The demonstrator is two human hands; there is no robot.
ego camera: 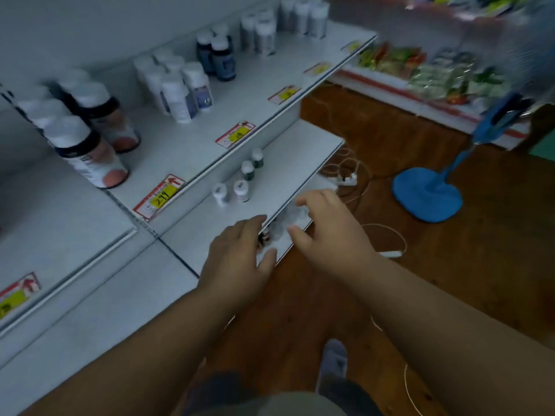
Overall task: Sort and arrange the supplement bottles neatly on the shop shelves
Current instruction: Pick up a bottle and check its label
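Below the middle shelf's [192, 256] front edge, both hands reach toward a low shelf [303, 226] where blurred bottles [282, 226] stand, some white-capped, one or two dark. The left hand [240, 253] lies palm down at that edge, fingers straight and close together, their tips hidden under the lip, so whether they touch a bottle cannot be told. The right hand [327, 226] hovers just beside it over the same bottles, fingers spread and loosely bent, thumb apart, holding nothing that shows.

On the middle shelf four small bottles [240, 178] stand near the front: two white ones side by side and two green ones in a line behind them. The top shelf [192, 139], pale grey like the rest, carries groups in rows: brown bottles [90, 139] with white caps at the left, white bottles [177, 85] further along, dark blue ones [217, 54] past those, and more white ones [282, 25] at the far end. Red-and-yellow price tags [159, 196] sit along its front rail.

The floor [450, 265] is reddish-brown wood. White cables [345, 172] and a power strip trail over it near the shelving. A blue fan base [426, 196] stands well apart to the right. Beyond it a low red-and-white rack [405, 97] holds blurred packets. A grey slipper [333, 364] shows at the bottom.
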